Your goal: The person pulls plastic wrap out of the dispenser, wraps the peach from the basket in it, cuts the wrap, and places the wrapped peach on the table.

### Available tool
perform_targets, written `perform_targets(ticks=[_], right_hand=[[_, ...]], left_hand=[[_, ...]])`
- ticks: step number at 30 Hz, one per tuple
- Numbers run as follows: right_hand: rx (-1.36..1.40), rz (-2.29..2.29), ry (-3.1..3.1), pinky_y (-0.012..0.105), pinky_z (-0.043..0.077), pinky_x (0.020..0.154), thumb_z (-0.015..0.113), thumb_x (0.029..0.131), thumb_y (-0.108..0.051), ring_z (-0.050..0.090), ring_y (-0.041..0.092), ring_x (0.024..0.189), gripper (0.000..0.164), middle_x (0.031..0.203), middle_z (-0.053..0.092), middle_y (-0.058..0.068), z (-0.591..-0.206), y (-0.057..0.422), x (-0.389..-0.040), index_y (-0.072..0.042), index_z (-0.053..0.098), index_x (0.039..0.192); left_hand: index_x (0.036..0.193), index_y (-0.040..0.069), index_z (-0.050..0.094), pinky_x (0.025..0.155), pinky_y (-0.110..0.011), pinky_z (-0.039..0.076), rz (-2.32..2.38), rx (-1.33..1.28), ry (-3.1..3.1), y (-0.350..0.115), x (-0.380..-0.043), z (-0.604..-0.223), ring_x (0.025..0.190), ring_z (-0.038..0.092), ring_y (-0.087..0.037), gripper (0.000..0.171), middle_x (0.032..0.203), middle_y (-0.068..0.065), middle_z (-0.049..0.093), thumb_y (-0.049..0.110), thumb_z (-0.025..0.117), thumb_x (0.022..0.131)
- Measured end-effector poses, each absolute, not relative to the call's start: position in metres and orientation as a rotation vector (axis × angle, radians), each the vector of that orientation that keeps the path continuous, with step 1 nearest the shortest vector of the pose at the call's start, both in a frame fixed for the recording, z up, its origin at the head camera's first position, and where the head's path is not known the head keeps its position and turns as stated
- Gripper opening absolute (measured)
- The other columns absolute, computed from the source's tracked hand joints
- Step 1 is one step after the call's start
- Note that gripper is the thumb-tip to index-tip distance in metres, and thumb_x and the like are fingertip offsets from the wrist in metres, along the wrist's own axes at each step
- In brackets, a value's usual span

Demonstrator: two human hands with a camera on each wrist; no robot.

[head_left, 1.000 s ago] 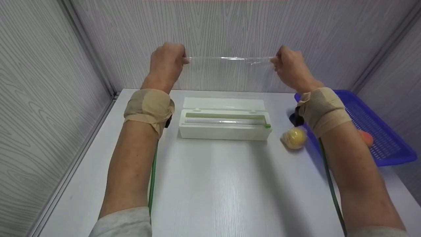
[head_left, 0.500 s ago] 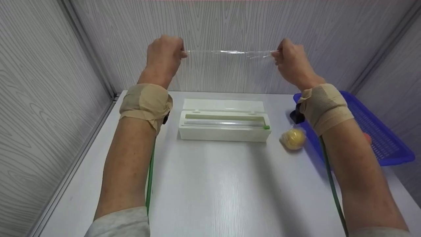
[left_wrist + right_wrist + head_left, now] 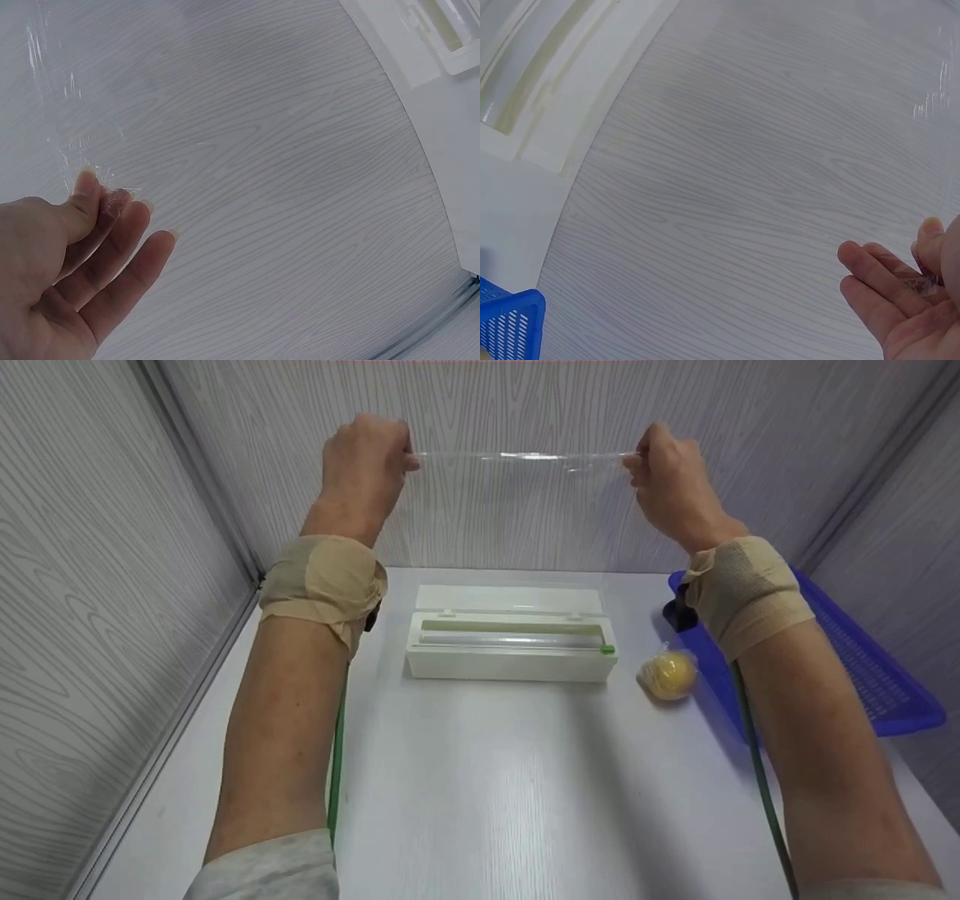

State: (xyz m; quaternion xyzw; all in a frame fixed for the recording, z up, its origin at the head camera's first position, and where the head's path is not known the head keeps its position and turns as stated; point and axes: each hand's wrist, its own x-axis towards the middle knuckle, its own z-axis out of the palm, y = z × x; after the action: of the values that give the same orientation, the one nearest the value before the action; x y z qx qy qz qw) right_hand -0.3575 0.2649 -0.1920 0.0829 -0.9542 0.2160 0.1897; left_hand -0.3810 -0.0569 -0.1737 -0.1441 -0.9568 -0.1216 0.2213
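Observation:
A clear sheet of plastic wrap (image 3: 525, 457) is stretched between both hands, high in front of the back wall. My left hand (image 3: 366, 465) pinches one upper corner; in the left wrist view the wrap bunches between thumb and index finger, the other fingers loosely extended. At the opposite corner my right hand (image 3: 671, 484) pinches the wrap the same way. Below, on the table, the white wrap dispenser box (image 3: 510, 664) lies with its lid (image 3: 510, 598) folded back. Its roll of film (image 3: 510, 639) and a green slider (image 3: 607, 649) show.
A yellow round fruit wrapped in film (image 3: 670, 675) sits right of the box. Beside it stands a blue perforated basket (image 3: 911, 701), partly behind the right forearm. Grey wood-grain walls (image 3: 510, 525) enclose the table (image 3: 480, 780) at the back and sides.
Both hands have risen, moving up and slightly apart with the wrap held taut between them. The dispenser box and the wrapped fruit have stayed in place.

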Motion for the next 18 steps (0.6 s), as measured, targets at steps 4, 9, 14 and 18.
perform_targets(ticks=[4,9,14,18], right_hand=[[0.242,0.596,-2.654,0.045,0.052,0.087,0.034,0.107,-0.017,0.064,0.035,0.108,0.031,0.117,0.061,0.028,-0.188,0.263,-0.356,0.009,0.044,0.120],[0.224,0.588,-2.641,0.042,0.050,0.085,0.032,0.107,-0.020,0.062,0.032,0.108,0.034,0.118,0.060,0.026,-0.181,0.260,-0.355,0.008,0.043,0.121],[0.187,0.581,-2.624,0.040,0.048,0.086,0.032,0.107,-0.021,0.060,0.028,0.106,0.035,0.120,0.060,0.024,-0.174,0.259,-0.355,0.006,0.044,0.124],[0.168,0.576,-2.623,0.039,0.048,0.087,0.033,0.107,-0.022,0.058,0.028,0.106,0.035,0.122,0.059,0.024,-0.172,0.260,-0.355,0.006,0.044,0.125]], left_hand=[[0.114,0.000,0.071,0.090,-0.047,0.056,-0.338,-0.383,-2.638,-0.059,-0.380,-0.169,0.106,0.070,-0.035,0.027,0.117,-0.016,0.072,0.018,0.059,0.098],[0.114,-0.001,0.071,0.089,-0.046,0.056,-0.343,-0.368,-2.612,-0.062,-0.378,-0.161,0.105,0.070,-0.034,0.027,0.116,-0.016,0.072,0.017,0.058,0.098],[0.116,0.000,0.070,0.090,-0.046,0.056,-0.324,-0.360,-2.602,-0.060,-0.378,-0.155,0.106,0.069,-0.034,0.028,0.117,-0.016,0.071,0.018,0.057,0.099],[0.118,0.000,0.069,0.090,-0.045,0.056,-0.305,-0.354,-2.606,-0.057,-0.379,-0.154,0.107,0.069,-0.034,0.028,0.119,-0.017,0.071,0.018,0.055,0.100]])
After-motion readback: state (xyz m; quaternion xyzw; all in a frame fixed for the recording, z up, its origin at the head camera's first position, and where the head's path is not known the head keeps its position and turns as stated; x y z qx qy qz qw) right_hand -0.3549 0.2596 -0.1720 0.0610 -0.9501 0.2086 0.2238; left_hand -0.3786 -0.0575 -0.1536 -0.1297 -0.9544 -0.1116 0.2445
